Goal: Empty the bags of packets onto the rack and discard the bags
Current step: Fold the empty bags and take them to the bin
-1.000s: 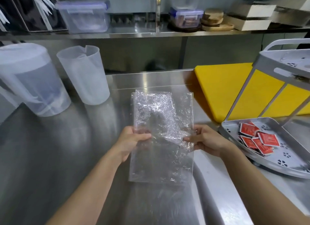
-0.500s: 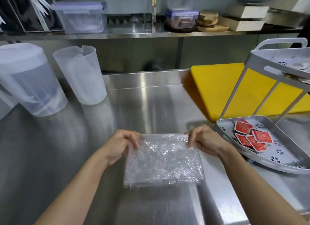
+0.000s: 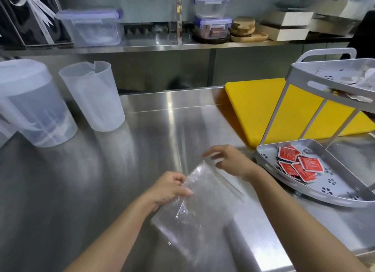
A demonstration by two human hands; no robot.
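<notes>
Emptying done for this bag [image 3: 203, 207], by the look of it: clear, flat, nothing inside, held slantwise low over the steel counter [image 3: 91, 190]. Pinched at its left edge by the left hand [image 3: 170, 188]; right hand [image 3: 231, 164] at the top corner, fingers loosely spread and blurred (gripping or merely touching, cannot tell). Next, probably: gathering up the slippery film and discarding it, no bin in view. In the rack [image 3: 341, 176], lower tray, a heap of red packets [image 3: 298, 166]; upper tray's contents pale, unclear
</notes>
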